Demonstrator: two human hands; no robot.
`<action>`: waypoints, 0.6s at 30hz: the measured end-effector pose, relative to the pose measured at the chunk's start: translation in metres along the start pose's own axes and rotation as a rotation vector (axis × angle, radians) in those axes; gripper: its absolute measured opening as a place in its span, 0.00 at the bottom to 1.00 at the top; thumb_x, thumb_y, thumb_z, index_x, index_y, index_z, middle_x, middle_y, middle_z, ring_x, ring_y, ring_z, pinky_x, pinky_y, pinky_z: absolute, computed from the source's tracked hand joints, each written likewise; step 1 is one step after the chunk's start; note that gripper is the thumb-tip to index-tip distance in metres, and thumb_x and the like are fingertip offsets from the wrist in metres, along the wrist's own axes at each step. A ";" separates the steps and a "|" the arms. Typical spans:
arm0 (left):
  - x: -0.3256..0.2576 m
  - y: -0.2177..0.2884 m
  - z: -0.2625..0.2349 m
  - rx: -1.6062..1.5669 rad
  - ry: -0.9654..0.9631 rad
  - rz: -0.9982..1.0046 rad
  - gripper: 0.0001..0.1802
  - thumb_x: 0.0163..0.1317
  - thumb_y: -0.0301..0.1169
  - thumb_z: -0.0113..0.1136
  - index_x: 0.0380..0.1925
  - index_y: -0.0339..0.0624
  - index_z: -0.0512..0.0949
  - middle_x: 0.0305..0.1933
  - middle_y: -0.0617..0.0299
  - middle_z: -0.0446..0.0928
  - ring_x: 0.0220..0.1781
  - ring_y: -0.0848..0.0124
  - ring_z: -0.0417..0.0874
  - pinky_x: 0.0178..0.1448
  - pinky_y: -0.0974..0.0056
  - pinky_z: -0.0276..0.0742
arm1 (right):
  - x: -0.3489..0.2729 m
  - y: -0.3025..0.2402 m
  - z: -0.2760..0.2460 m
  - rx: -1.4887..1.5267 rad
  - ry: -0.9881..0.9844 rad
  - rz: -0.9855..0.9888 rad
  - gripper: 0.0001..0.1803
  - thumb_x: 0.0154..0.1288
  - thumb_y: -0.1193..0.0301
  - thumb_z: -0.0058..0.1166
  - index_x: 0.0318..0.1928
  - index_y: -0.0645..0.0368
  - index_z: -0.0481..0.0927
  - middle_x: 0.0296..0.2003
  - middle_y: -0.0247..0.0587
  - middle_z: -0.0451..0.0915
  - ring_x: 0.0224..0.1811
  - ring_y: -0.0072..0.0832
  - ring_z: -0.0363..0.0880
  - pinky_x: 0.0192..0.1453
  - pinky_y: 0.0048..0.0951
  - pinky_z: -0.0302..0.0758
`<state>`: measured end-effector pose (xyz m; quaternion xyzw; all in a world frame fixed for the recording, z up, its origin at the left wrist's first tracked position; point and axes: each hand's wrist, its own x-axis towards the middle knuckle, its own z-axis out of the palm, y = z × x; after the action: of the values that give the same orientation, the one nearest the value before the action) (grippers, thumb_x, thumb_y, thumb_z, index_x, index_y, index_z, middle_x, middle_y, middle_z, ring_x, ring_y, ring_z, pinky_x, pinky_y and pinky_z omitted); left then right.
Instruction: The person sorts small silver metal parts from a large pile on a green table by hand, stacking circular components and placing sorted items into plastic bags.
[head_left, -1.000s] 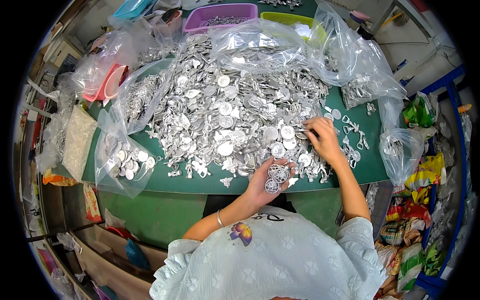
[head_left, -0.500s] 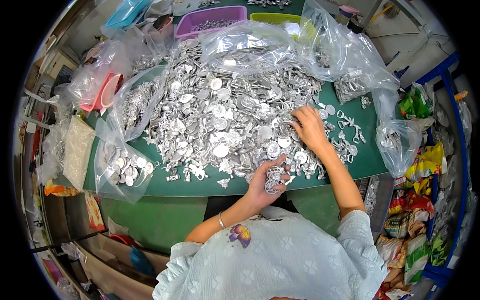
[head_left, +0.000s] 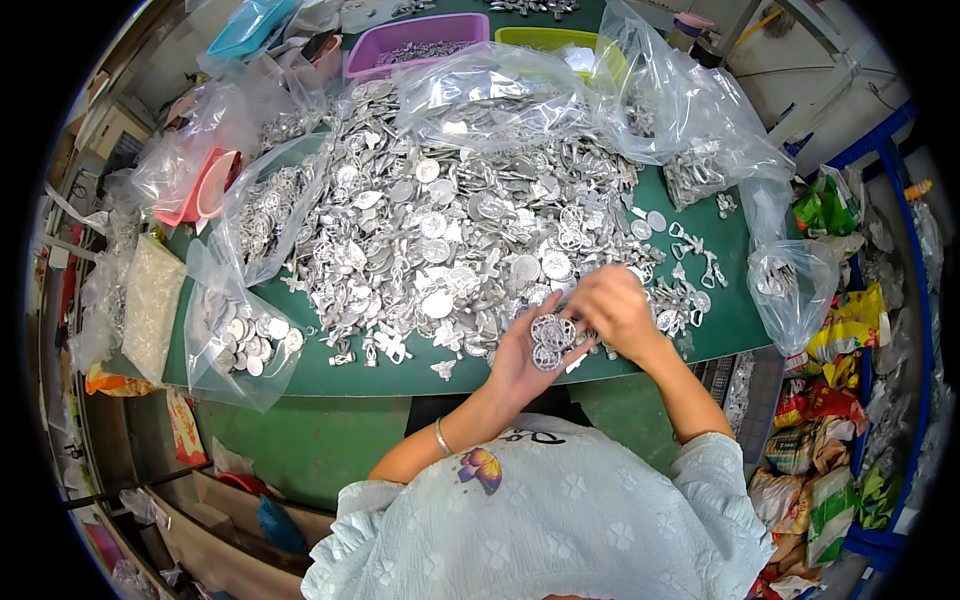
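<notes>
My left hand is palm up at the near edge of the heap, cupped around several round openwork metal pieces with a silvery, flower-like pattern. Close beside it on the right, my right hand bends its fingers down towards the left fingertips; motion blur hides whether it holds a piece. Beyond both hands spreads a large heap of silver-grey metal castings, among them plain discs, patterned discs and small figure shapes.
The heap lies on a green table. Clear bags of castings sit at left, with another bag at right. Behind are a purple bin and a lime-green bin. A blue rack stands at right.
My right hand has come back from the heap towards my left hand. My left hand has opened more, showing the openwork pieces on its palm.
</notes>
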<state>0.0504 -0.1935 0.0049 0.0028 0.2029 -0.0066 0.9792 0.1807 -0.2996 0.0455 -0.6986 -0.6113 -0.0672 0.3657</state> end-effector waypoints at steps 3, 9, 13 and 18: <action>0.009 0.003 -0.015 0.045 0.011 0.043 0.19 0.67 0.40 0.44 0.53 0.45 0.67 0.52 0.56 0.71 0.55 0.58 0.72 0.61 0.50 0.67 | 0.003 0.010 0.009 0.251 -0.018 0.072 0.09 0.51 0.73 0.58 0.33 0.64 0.78 0.33 0.43 0.78 0.39 0.39 0.74 0.47 0.36 0.69; 0.003 -0.002 0.001 0.001 0.033 0.006 0.21 0.68 0.45 0.40 0.52 0.44 0.67 0.54 0.51 0.69 0.58 0.56 0.69 0.62 0.50 0.66 | 0.023 0.057 0.025 -0.328 -0.008 0.089 0.15 0.54 0.72 0.56 0.43 0.61 0.77 0.44 0.40 0.76 0.50 0.37 0.69 0.56 0.36 0.63; 0.003 0.002 0.003 -0.108 -0.091 -0.016 0.26 0.69 0.49 0.26 0.57 0.44 0.61 0.61 0.48 0.63 0.63 0.52 0.63 0.66 0.45 0.57 | 0.016 0.068 0.023 -0.270 0.147 0.089 0.07 0.52 0.78 0.54 0.34 0.61 0.78 0.34 0.39 0.79 0.40 0.37 0.75 0.49 0.37 0.66; 0.001 0.005 0.004 -0.076 0.000 0.039 0.22 0.69 0.46 0.32 0.53 0.44 0.66 0.58 0.54 0.67 0.61 0.58 0.67 0.62 0.48 0.63 | 0.009 0.014 0.011 -0.143 0.158 -0.106 0.05 0.48 0.78 0.52 0.29 0.62 0.77 0.30 0.40 0.78 0.38 0.36 0.76 0.42 0.38 0.68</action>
<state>0.0534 -0.1887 0.0085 -0.0303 0.2029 0.0203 0.9785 0.1917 -0.2858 0.0363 -0.6820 -0.6105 -0.1846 0.3578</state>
